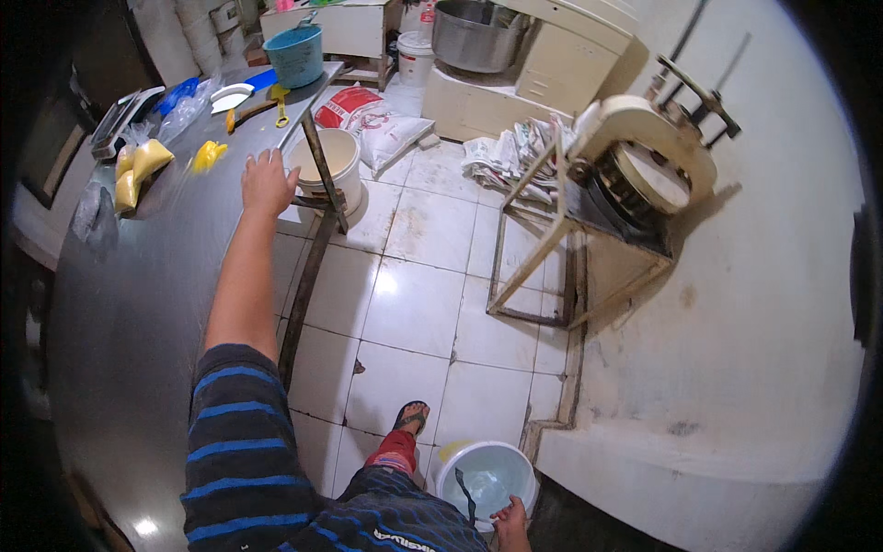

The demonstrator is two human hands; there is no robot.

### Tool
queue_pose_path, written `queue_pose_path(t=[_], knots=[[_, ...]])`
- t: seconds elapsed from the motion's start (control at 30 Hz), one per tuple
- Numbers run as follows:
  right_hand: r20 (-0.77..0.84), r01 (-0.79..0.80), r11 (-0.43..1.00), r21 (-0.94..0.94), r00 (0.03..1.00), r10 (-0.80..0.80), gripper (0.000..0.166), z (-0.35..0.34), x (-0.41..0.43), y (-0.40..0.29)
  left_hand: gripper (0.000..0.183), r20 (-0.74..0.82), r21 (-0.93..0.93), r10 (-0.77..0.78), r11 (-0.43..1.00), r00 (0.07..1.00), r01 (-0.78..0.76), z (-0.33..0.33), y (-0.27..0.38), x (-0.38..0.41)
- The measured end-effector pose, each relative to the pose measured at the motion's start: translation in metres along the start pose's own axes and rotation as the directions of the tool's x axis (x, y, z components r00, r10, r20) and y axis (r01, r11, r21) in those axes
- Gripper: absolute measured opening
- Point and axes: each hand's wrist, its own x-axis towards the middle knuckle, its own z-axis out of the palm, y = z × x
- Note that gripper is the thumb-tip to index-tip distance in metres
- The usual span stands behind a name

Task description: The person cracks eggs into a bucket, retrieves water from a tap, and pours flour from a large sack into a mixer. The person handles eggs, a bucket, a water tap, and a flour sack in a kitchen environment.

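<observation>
My left hand (268,183) rests at the edge of a metal-topped table (165,290), palm down with the fingers spread and nothing held. Beyond it on the table lies a yellow crumpled bag (208,156). Tied plastic bags of pale yellow filling (143,172) are further left. At the lower right, my right hand (510,522) is by the rim of a white bucket (448,476). Its fingers are partly curled, and whether they grip the rim is unclear. A dark strip (466,493) hangs inside the bucket, which seems to hold clear liquid.
A press machine (641,162) on a metal stand (531,276) stands against the right wall. Ahead are a white pail (352,186), a sack (393,134), stacked newspapers (507,155) and a steel mixing bowl (476,41). The table also bears a scale (124,121) and a turquoise dipper (296,61).
</observation>
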Motion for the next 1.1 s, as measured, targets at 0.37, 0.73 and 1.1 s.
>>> queue_pose_path(t=[0.37,0.73,1.1], knots=[[0.323,0.209,0.961,-0.181,0.936,-0.142,0.023,0.346,-0.095,-0.137,0.062,0.038,-0.081,-0.090,0.992,0.995,0.093,0.068,-0.067,0.046],[0.528,0.392,0.760,-0.519,0.846,-0.076,0.021,0.676,-0.153,-0.257,0.079,0.185,-0.051,-0.165,0.983,0.969,0.177,0.053,-0.066,0.061],[0.695,0.678,0.294,-0.673,0.717,-0.061,0.032,0.920,-0.136,-0.313,0.089,0.462,-0.008,-0.295,0.942,0.837,0.336,0.042,-0.060,0.081]])
